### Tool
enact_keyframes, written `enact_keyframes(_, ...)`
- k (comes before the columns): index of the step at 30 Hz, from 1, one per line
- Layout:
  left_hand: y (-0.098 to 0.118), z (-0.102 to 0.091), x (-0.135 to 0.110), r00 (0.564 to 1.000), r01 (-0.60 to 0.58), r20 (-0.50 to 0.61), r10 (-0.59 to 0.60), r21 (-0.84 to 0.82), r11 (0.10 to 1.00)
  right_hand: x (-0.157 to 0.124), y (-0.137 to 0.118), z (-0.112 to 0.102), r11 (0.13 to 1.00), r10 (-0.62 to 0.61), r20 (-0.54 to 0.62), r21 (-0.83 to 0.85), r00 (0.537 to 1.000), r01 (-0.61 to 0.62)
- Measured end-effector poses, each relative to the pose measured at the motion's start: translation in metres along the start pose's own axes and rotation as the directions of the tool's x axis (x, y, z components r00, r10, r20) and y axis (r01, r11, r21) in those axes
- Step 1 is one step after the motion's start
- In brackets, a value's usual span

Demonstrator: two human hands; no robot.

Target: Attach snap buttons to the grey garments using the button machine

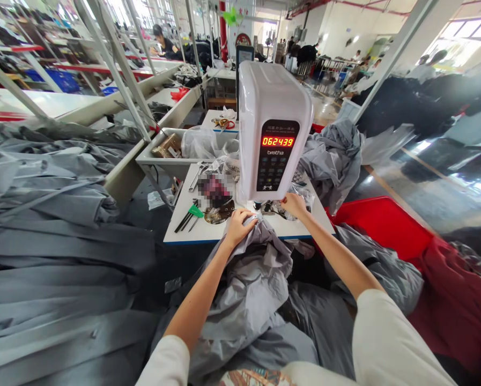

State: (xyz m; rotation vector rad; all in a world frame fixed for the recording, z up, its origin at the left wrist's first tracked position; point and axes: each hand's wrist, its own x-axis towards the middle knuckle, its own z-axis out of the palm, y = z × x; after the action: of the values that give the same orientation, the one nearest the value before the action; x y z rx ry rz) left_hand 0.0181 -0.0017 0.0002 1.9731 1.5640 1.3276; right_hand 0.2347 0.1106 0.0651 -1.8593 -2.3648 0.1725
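Note:
A white button-fastening machine (274,91) with a lit red digit display stands on a small white table (176,228). My left hand (240,226) lies at the table's front edge, its fingers closed on a fold of a grey garment (256,268), just below the machine head. The rest of the garment hangs down over my lap. At the lower right of the machine head is my right hand (294,206), fingertips pinched together beside small metal parts (269,208). What they hold, if anything, is too small to make out.
A screwdriver with a green handle (195,211) and dark rods lie at the table's left. Behind stands a grey bin (163,160) with plastic bags. Grey garments (63,257) are heaped on my left. A red crate (379,217) with garments is on my right. People work farther back.

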Motion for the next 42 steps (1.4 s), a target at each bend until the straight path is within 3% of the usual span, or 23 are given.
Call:
enact_keyframes(13, 0.000, 0.000, 0.000, 1.000, 0.010, 0.007, -0.010, 0.006, 1.000, 0.004, 0.005, -0.006, 0.944, 0.065, -0.007, 0.325, 0.998, -0.059)
enact_keyframes(16, 0.000, 0.000, 0.000, 1.000, 0.002, 0.001, -0.002, -0.004, 1.000, -0.001, 0.004, -0.011, 0.920, 0.086, -0.104, 0.389, 0.991, -0.039)
enact_keyframes(19, -0.001, 0.000, 0.000, 1.000, -0.004, -0.006, 0.004, -0.006, 1.000, -0.018, -0.003, -0.011, 0.882, 0.060, -0.281, 0.465, 0.958, 0.081)
enact_keyframes(21, -0.001, 0.000, 0.000, 1.000, -0.008, -0.006, 0.008, -0.011, 1.000, -0.035, -0.013, -0.006, 0.816, 0.024, -0.316, 0.554, 0.948, 0.164)
enact_keyframes(23, -0.001, 0.000, 0.000, 1.000, -0.009, -0.004, 0.009, -0.013, 1.000, -0.051, -0.025, 0.004, 0.710, -0.027, -0.255, 0.675, 0.966, 0.198)
enact_keyframes(27, -0.002, 0.000, 0.000, 1.000, 0.000, -0.009, 0.000, -0.004, 1.000, -0.066, -0.048, 0.025, 0.520, -0.135, -0.098, 0.840, 0.986, 0.155)
enact_keyframes(30, -0.002, 0.000, 0.000, 1.000, -0.002, -0.012, 0.002, -0.005, 1.000, -0.063, -0.060, 0.033, 0.444, -0.184, -0.077, 0.883, 0.980, 0.153)
enact_keyframes(32, -0.002, 0.000, 0.000, 1.000, 0.001, -0.013, -0.001, -0.008, 1.000, -0.060, -0.065, 0.034, 0.444, -0.200, -0.099, 0.878, 0.975, 0.180)
enact_keyframes(42, -0.002, 0.000, -0.001, 0.999, -0.003, -0.033, 0.002, -0.027, 1.000, -0.057, -0.072, 0.026, 0.630, -0.207, -0.224, 0.715, 0.953, 0.304)
